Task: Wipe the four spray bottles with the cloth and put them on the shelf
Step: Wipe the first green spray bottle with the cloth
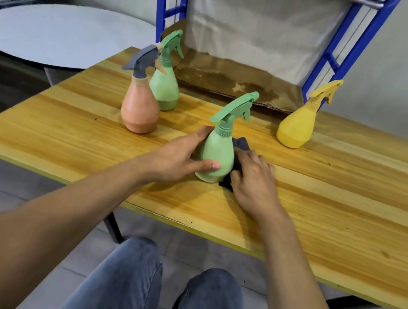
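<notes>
A green spray bottle point(217, 153) stands upright on the wooden table point(322, 195). My left hand point(182, 156) wraps its left side, thumb across the front. My right hand point(254, 179) presses a dark cloth point(241, 145) against the bottle's right side; most of the cloth is hidden under the hand. An orange bottle with a grey trigger point(140, 107) and a second green bottle point(165, 84) stand together at the back left. A yellow bottle point(297, 125) stands at the back right. The blue-framed shelf point(340, 55) rises behind the table.
A stained brown cardboard sheet point(233, 80) lies on the shelf's lowest level at table height, with pale fabric hanging behind it. A round grey table point(58, 34) stands to the left. My knees in jeans point(154, 290) are below the table's near edge.
</notes>
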The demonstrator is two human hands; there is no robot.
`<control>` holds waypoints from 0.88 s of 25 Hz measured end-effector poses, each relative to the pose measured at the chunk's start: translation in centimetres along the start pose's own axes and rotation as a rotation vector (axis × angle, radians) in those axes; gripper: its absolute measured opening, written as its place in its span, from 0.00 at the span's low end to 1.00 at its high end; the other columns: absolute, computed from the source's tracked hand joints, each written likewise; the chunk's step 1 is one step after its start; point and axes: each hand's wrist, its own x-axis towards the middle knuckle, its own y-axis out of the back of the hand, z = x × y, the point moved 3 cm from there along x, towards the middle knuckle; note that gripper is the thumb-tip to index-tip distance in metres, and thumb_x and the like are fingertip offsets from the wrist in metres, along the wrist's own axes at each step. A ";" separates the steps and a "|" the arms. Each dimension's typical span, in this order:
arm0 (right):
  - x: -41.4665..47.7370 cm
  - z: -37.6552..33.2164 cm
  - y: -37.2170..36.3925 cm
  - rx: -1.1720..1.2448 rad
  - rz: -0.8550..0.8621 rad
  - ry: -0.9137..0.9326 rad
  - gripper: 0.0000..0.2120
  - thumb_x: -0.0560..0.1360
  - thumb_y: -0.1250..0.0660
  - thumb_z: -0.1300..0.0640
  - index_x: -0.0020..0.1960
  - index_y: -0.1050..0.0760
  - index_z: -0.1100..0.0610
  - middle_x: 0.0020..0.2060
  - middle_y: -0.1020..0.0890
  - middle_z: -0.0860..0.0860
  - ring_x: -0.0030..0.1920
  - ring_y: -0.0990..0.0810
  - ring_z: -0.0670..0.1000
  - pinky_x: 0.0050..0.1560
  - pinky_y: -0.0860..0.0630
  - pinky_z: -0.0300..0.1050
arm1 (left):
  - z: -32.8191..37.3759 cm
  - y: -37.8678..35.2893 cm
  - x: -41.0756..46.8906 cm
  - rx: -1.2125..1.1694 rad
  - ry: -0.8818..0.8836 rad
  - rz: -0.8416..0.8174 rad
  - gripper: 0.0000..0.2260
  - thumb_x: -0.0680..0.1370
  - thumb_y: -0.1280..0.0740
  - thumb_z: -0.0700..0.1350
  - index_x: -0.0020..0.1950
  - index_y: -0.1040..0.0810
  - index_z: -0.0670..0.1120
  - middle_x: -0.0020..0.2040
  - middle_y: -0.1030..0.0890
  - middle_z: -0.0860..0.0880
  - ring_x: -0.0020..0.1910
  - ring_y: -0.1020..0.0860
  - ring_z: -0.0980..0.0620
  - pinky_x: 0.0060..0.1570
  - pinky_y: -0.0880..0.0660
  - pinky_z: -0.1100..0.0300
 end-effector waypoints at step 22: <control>-1.2 0.4 0.1 0.085 0.088 -0.134 0.24 0.77 0.38 0.56 0.73 0.31 0.51 0.65 0.26 0.52 0.63 0.29 0.57 0.64 0.38 0.55 | 0.0 1.5 0.2 -0.071 0.021 -0.111 0.32 0.78 0.26 0.52 0.78 0.37 0.54 0.72 0.28 0.58 0.71 0.28 0.62 0.67 0.26 0.62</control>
